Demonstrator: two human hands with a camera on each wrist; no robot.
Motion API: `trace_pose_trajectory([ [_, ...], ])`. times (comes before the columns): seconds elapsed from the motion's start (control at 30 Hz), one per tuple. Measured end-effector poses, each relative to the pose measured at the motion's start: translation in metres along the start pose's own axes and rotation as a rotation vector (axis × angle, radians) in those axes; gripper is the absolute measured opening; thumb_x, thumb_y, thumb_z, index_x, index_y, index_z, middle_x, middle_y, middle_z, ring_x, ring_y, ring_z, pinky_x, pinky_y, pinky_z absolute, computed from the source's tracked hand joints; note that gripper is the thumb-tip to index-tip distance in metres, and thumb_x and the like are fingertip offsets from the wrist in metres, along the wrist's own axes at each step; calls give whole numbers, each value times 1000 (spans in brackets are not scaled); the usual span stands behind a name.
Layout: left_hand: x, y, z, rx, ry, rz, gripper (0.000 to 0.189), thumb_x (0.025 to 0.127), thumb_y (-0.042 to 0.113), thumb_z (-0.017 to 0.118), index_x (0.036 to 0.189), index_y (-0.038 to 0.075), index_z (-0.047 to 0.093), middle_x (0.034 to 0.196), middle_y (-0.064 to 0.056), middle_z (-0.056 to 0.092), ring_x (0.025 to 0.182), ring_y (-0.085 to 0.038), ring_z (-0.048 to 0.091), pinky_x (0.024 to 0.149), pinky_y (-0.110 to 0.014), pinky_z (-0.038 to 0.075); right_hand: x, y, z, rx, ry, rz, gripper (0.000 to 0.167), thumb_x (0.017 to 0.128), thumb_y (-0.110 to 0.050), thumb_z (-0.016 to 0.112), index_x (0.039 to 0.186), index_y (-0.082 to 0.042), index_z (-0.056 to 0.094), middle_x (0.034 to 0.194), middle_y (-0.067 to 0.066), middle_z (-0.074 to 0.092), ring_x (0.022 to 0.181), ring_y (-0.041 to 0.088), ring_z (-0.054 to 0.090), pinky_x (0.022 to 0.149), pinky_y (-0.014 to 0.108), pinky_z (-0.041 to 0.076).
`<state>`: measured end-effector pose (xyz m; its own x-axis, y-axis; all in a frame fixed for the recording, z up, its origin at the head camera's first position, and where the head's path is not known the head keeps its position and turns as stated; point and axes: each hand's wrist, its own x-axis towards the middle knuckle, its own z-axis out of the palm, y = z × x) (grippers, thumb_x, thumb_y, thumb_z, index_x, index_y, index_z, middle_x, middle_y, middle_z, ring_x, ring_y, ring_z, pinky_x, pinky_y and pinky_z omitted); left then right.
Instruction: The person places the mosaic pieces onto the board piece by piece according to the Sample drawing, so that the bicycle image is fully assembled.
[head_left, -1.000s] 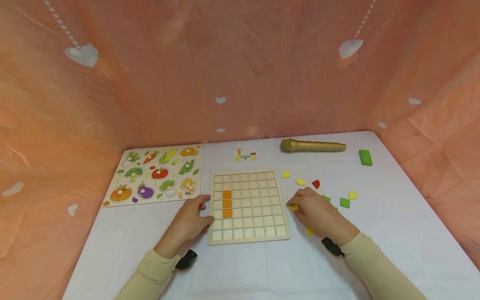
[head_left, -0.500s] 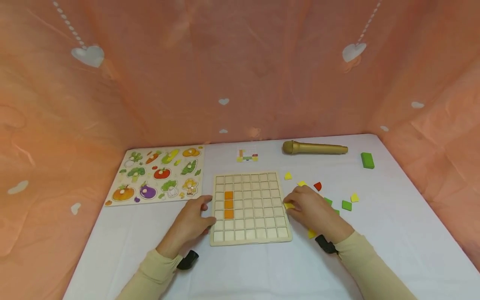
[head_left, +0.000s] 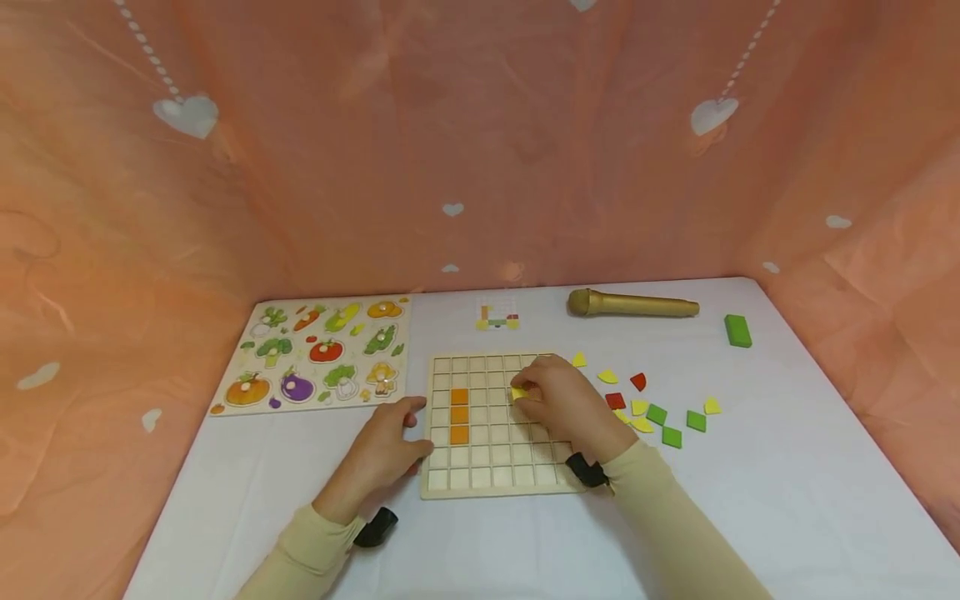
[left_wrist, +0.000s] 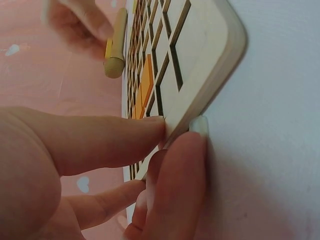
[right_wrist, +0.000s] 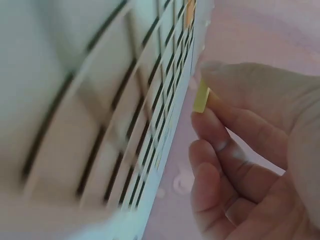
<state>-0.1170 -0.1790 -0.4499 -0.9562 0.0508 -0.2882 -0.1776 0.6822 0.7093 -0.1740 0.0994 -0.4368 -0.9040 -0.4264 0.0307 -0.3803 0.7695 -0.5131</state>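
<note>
The white table (head_left: 480, 550) is the whole stage, and its smooth-looking cover gives me my first worry: the grid board (head_left: 482, 457) could skid on it under a sideways push. I have only the left hand (head_left: 382, 446) as a brace, thumb and fingers touching the board's left edge without wrapping it, so a shove toward the left should be stopped, but one toward the right has nothing against it.

The right hand (head_left: 566, 404) reaches across the board's right half and hides several cells from my head view; I could misjudge the cell because of that. The black strap (head_left: 587, 472) at its wrist hangs over the lower right of the board, and a low swing might catch the rim.

Three orange squares (head_left: 459, 415) sit in a line down the second column from the left; a jolt to the board could unseat them. Just right of the board, the loose pieces (head_left: 672, 437), green, yellow and red, might scatter if the sleeve (head_left: 645, 492) drags back low.

Smallest, the yellow piece (right_wrist: 201, 98) is pinched between right thumb and fingers, over the board. Its grip looks narrow, so it could twist or slip out, or land tilted across a ridge. I cannot tell its full outline.
</note>
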Motion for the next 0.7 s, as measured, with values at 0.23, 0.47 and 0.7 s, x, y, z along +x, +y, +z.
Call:
trace_pose_trajectory([
  [0.23,-1,1,-1,30,9,11,70,91,7,80,156,1,53,116,-14,58,60,-16,61,76,-31,48,22,-17,14,19,-5,-36,20,94,-16,82,112,-9,83,104,3,76,97,20,62,93,40,56],
  [0.47,0,-1,-1,17,1,-6,70,91,7,81,155,2,54,117,-14,57,64,-17,61,74,-31,50,32,-31,27,43,-42,7,18,94,-17,83,111,-10,83,103,3,73,96,19,61,94,39,56],
  [0.7,-1,-1,-2,25,6,-11,69,92,8,80,155,2,54,118,-14,58,66,-17,61,75,-31,50,36,-38,34,21,-4,-8,19,93,-18,84,109,-8,83,93,3,69,90,21,58,86,38,55],
])
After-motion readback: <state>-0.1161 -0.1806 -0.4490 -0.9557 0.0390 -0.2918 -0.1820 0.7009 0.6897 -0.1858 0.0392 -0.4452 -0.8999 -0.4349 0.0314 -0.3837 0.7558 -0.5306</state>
